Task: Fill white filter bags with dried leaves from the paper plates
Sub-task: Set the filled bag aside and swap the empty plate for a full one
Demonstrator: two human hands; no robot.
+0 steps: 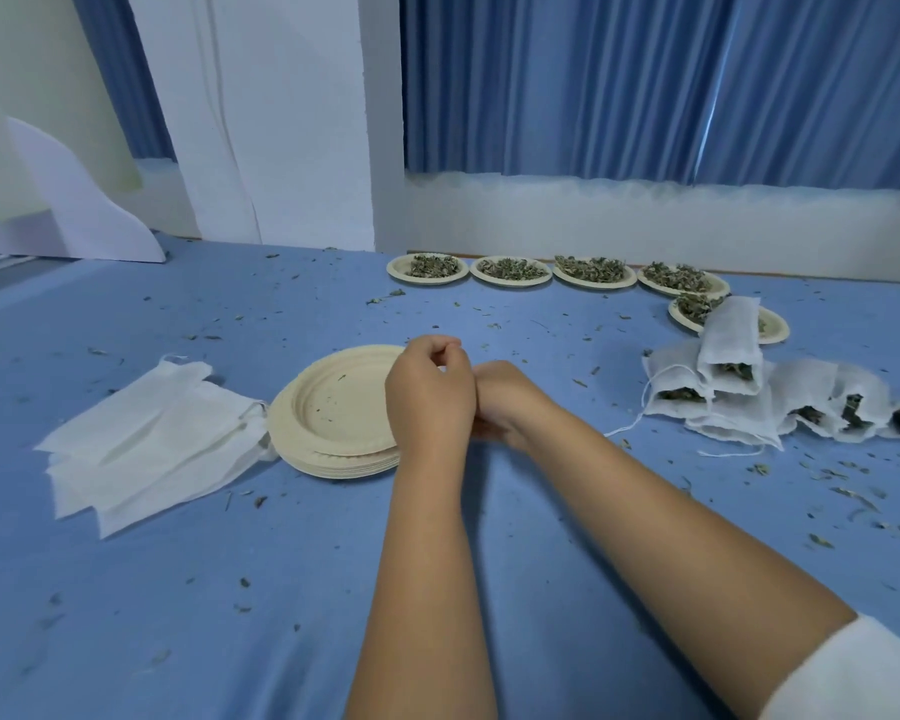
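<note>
Your left hand (430, 394) and right hand (507, 402) meet near the middle of the wrinkled blue sheet (230, 589). Your left fingers (445, 350) are curled, thumb against fingertips; your right fingers are hidden behind them, so I cannot tell whether either hand holds anything. Flat, gauzy white filter bags (146, 439) lie fanned towards the left edge, touching a stack of empty, round, ridged paper plates (302, 444). Towards the right edge, stuffed bags (731, 335) are piled with their mouths open and strings trailing. Five plates (427, 282) of crumpled dried leaves (591, 269) curve along the far edge. Leaf crumbs (822, 540) lie scattered across the sheet.
</note>
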